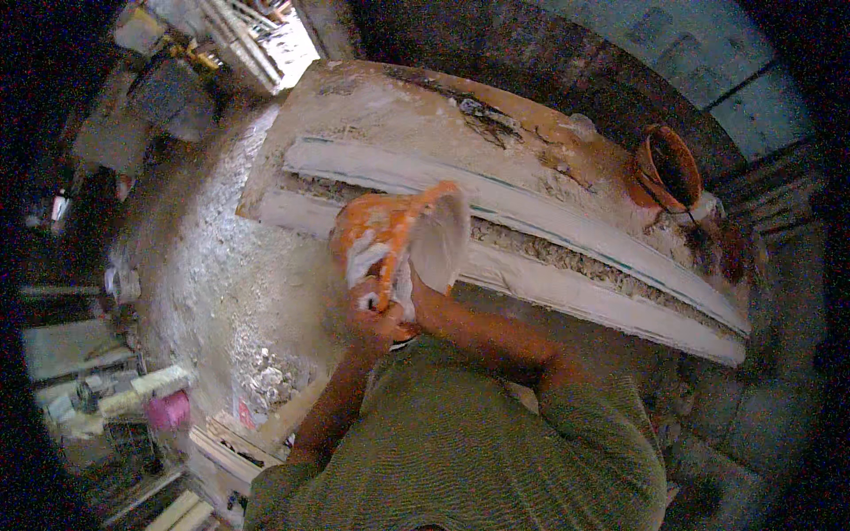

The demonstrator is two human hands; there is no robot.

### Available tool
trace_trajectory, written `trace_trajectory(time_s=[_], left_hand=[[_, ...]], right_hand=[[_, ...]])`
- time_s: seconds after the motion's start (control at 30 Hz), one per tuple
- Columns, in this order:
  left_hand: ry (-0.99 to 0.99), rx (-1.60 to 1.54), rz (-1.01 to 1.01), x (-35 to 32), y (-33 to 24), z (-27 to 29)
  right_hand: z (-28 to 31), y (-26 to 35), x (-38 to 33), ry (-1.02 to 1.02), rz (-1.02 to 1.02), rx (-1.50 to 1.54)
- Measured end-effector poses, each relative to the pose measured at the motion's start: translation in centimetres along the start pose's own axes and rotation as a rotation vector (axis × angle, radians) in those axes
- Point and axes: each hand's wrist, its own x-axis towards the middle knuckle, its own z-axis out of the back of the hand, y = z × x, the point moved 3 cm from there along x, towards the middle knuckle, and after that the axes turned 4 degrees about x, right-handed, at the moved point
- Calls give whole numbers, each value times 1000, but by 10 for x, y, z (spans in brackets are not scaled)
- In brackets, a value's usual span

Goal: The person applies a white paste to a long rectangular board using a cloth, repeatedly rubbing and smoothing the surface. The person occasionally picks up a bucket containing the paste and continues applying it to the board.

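Note:
An orange bucket, streaked with white plaster-like material, is tipped on its side in front of me with its mouth turned to the right. My left hand grips it low on the side near the rim. Into the bucket's mouth reaches my right hand; its fingers are hidden inside, against the whitish inner wall. Behind and beneath the bucket, a long white plaster moulding with a rough grey groove runs across the worktable.
A second orange bucket stands at the table's far right end. Dark scraps lie along the far edge. To the left is a whitish, debris-strewn floor. At lower left are clutter, a pink object and wooden boards.

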Motion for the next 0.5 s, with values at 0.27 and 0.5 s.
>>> trace_trajectory(time_s=[0.27,0.5], left_hand=[[-524,-236,215,51,50,68],[-644,-114,-208,4,27,88]], right_hand=[[-48,93,18,32,418,-371],[-52,226,-9,478,290,-382]])
